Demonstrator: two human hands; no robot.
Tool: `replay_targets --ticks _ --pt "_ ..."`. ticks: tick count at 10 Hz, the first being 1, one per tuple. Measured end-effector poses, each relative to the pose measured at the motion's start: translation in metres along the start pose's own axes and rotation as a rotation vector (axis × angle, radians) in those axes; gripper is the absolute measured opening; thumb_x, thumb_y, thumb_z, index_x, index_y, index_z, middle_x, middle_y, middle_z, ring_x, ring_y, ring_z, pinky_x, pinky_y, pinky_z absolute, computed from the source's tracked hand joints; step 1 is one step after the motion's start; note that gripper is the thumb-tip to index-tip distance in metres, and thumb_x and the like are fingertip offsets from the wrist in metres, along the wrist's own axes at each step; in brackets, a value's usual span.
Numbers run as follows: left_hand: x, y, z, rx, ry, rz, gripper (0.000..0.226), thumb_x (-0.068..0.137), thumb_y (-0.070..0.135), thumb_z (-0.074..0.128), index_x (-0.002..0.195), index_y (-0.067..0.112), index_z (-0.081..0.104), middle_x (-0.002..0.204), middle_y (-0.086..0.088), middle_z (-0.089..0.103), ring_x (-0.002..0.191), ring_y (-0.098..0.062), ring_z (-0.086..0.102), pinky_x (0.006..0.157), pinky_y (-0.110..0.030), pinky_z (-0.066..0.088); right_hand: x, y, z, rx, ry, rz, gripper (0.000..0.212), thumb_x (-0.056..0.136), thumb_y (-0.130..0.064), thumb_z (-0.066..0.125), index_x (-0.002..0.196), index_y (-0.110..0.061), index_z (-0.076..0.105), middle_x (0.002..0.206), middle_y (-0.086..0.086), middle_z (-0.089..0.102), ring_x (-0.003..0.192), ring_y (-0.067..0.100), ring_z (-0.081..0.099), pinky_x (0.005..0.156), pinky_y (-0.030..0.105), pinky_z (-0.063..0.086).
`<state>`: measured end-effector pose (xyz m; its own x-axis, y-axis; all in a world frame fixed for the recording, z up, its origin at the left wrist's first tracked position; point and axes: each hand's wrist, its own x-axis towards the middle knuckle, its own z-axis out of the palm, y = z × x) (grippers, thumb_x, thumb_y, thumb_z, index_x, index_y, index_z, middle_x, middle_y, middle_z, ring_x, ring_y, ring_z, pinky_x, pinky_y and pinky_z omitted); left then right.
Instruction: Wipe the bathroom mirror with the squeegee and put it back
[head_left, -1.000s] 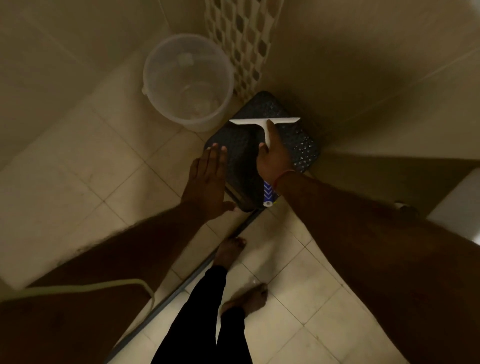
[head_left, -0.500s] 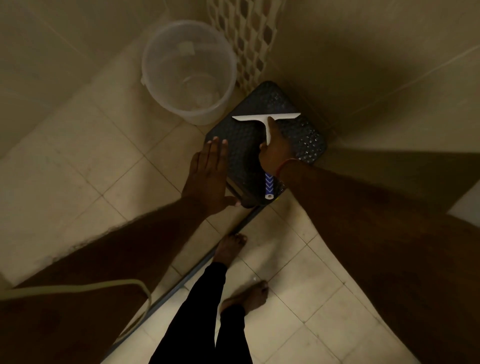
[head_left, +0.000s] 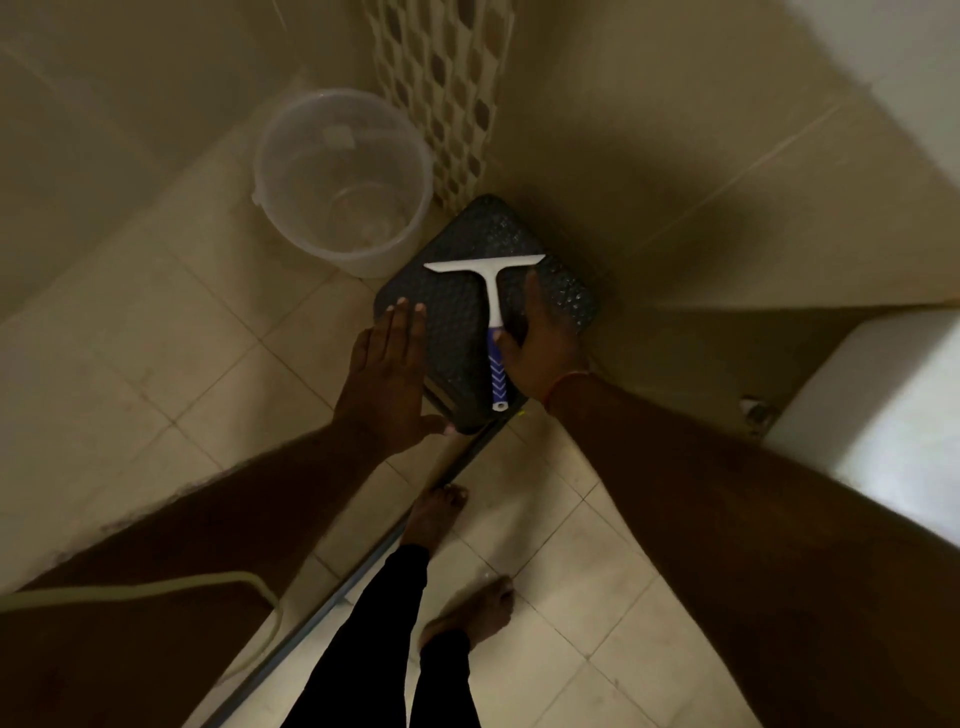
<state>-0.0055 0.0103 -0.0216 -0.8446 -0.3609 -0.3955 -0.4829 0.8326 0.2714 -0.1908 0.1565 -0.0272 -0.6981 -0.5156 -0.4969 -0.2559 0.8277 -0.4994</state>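
Head view: we had released the squeegee (head_left: 491, 317) onto the stool (head_left: 457, 332), right hand (head_left: 540, 348) newly opened beside its handle, left hand (head_left: 389, 379) flat and empty, suggesting the return was complete.

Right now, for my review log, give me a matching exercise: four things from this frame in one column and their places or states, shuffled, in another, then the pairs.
1. squeegee
2. bucket
3. left hand
4. right hand

A. open and flat, at the stool's left edge
B. lying flat on the stool
C. beside the squeegee's handle, fingers spread
D. standing on the floor by the patterned wall strip

Pairs: 1-B, 2-D, 3-A, 4-C
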Motion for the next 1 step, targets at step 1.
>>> replay_targets --ticks 1 --pt "-0.0135 0.0098 -0.0163 0.006 0.02 0.008 0.173 0.058 0.087 0.088 0.174 0.01 -0.015 0.185 -0.02 -0.006 0.171 -0.04 0.005 0.135 -0.06 0.015 -0.0323 -0.0028 -0.0162 -0.144 -0.007 -0.058 0.097 0.104 -0.041 0.065 0.173 -0.013 0.002 0.177 0.018 0.023 0.161 0.038 0.026 0.133 0.046 0.019"
